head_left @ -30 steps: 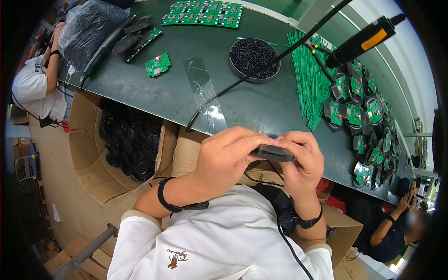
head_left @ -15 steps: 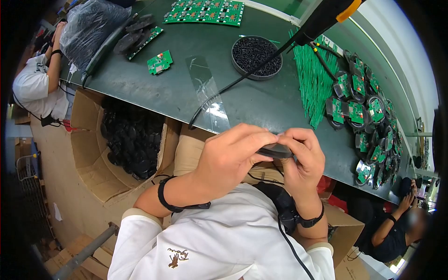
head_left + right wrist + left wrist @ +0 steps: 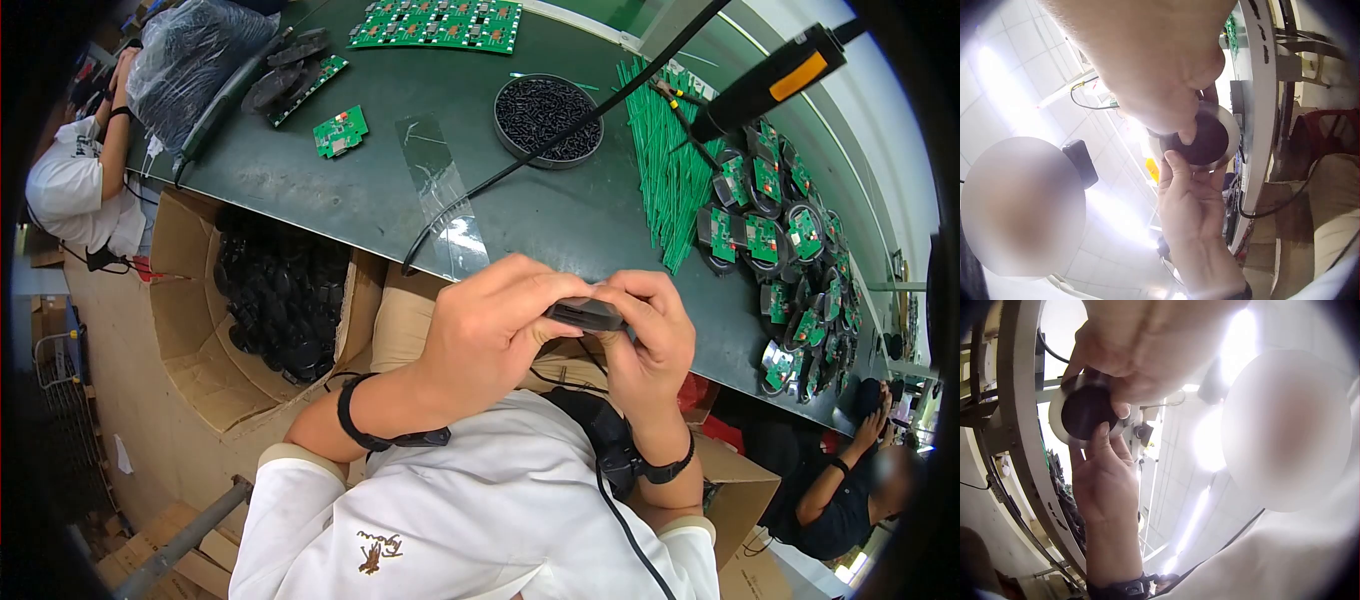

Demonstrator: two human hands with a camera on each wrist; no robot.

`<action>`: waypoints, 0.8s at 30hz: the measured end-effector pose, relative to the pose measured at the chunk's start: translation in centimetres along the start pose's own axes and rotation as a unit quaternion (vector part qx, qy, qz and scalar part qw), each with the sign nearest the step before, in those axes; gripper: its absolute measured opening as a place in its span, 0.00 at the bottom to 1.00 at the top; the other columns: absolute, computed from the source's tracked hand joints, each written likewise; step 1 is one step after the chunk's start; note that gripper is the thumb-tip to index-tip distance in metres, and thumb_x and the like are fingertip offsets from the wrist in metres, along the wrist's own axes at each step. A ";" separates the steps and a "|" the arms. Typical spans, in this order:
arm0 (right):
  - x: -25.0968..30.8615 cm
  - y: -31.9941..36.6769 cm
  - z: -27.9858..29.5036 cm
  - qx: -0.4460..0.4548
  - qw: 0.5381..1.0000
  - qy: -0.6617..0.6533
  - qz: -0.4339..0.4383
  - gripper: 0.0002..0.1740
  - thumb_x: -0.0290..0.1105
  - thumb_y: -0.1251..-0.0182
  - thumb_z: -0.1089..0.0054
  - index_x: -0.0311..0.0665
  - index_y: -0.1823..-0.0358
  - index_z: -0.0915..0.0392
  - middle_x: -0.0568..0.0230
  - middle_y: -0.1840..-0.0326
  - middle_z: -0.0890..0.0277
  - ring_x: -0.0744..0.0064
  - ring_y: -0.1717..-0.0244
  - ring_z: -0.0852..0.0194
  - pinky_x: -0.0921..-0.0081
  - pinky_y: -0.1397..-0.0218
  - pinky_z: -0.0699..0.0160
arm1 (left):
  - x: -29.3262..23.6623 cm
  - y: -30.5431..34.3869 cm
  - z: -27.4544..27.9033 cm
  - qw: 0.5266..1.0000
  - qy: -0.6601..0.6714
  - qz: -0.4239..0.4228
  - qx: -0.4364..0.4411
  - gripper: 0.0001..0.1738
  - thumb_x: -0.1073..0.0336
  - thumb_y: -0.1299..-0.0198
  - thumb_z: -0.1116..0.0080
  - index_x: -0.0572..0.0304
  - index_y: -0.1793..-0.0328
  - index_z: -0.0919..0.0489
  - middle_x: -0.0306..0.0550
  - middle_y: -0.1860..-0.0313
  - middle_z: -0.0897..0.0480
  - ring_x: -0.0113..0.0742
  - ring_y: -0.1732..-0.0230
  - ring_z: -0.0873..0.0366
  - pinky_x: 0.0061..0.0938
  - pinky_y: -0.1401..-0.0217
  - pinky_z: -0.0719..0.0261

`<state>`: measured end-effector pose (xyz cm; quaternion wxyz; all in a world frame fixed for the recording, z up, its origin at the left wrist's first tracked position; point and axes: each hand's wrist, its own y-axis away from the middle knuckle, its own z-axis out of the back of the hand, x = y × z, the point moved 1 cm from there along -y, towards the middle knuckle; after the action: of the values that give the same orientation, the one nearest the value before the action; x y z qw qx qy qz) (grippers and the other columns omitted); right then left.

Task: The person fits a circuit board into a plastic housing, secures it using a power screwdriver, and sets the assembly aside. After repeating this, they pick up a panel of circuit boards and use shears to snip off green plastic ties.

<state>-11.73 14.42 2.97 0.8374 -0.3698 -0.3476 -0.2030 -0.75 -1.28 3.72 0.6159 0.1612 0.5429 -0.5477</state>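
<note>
In front of the chest, a round black plastic case [image 3: 590, 314] is held between the two hands, its slotted edge turned up toward the head camera. The left hand [image 3: 490, 325] grips one side, thumb below and fingers over the top. On the opposite side the right hand [image 3: 648, 335] pinches it with thumb and fingers. From beneath, the left wrist view shows the case's dark disc face [image 3: 1087, 414] with thumbs at its rim. The right wrist view has the same disc [image 3: 1210, 139] between both hands.
A black tool with an orange band [image 3: 775, 85] hangs over the bench [image 3: 340, 205]. Nearby are a round tin [image 3: 505, 140] of small black pieces, thin green strips [image 3: 665, 190] and many cases with green boards [image 3: 765, 240]. A cardboard box [image 3: 185, 300] of black parts stands left.
The case has tipped back and forth in the fingers: its face showed more half a second ago, its slotted edge shows now. The hanging tool swung up, then back down.
</note>
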 end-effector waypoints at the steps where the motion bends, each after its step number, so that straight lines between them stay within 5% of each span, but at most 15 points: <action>1: 0.0 0.0 0.0 -0.001 1.000 0.013 0.005 0.23 0.10 0.51 0.36 0.36 0.53 0.11 0.58 0.58 0.20 0.64 0.62 0.17 0.75 0.59 0.20 | -0.1 0.0 0.0 1.000 -0.006 0.000 -0.005 0.15 0.71 0.43 0.27 0.62 0.49 0.13 0.51 0.55 0.10 0.43 0.56 0.10 0.30 0.53 0.12; 5: -0.8 -0.7 0.3 0.001 0.999 0.043 0.022 0.25 0.11 0.54 0.36 0.37 0.52 0.11 0.59 0.57 0.19 0.60 0.59 0.16 0.71 0.56 0.18 | 0.7 -0.5 -0.5 1.000 0.007 -0.013 -0.012 0.15 0.72 0.44 0.28 0.61 0.49 0.12 0.50 0.52 0.11 0.44 0.54 0.11 0.32 0.48 0.13; 7: -2.1 -2.0 0.4 -0.011 0.981 0.137 0.141 0.27 0.12 0.55 0.36 0.39 0.51 0.11 0.59 0.56 0.19 0.55 0.54 0.17 0.65 0.50 0.17 | 2.4 -0.9 -1.4 0.985 -0.115 -0.121 -0.044 0.17 0.74 0.47 0.29 0.61 0.49 0.12 0.49 0.49 0.12 0.48 0.48 0.13 0.36 0.42 0.14; 12: -2.5 -0.7 1.6 0.114 0.982 0.137 0.055 0.28 0.14 0.51 0.36 0.39 0.45 0.12 0.53 0.46 0.19 0.50 0.46 0.18 0.62 0.44 0.18 | 4.1 0.9 -2.9 0.968 -0.203 -0.145 -0.015 0.22 0.72 0.53 0.27 0.59 0.48 0.13 0.47 0.45 0.13 0.53 0.41 0.17 0.42 0.38 0.16; 16: -2.9 -0.5 2.1 0.075 0.994 0.053 -0.054 0.17 0.19 0.41 0.30 0.33 0.49 0.15 0.51 0.49 0.20 0.51 0.50 0.19 0.63 0.47 0.19 | 2.7 1.6 -2.5 0.974 -0.200 -0.093 0.056 0.30 0.60 0.59 0.21 0.58 0.45 0.13 0.47 0.39 0.16 0.55 0.36 0.20 0.43 0.37 0.17; 20: -3.8 -1.1 0.8 0.034 0.988 0.123 -0.088 0.20 0.32 0.46 0.19 0.34 0.55 0.18 0.54 0.56 0.24 0.52 0.55 0.20 0.62 0.55 0.21 | 2.8 1.4 -2.6 0.972 -0.207 -0.093 0.064 0.32 0.55 0.58 0.20 0.61 0.45 0.14 0.50 0.36 0.17 0.59 0.34 0.23 0.44 0.36 0.17; 24: -3.6 -1.5 0.8 0.054 0.982 0.133 -0.118 0.21 0.32 0.46 0.19 0.34 0.54 0.18 0.54 0.54 0.24 0.51 0.55 0.21 0.61 0.55 0.21 | 3.2 1.7 -2.9 0.971 -0.208 -0.090 0.073 0.31 0.54 0.56 0.21 0.62 0.45 0.14 0.51 0.36 0.17 0.61 0.34 0.22 0.46 0.36 0.17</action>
<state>-15.46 14.39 1.43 0.8650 -0.2500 -0.2845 -0.3293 -1.35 -0.02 -0.63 0.6502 0.0385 0.3734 -0.6605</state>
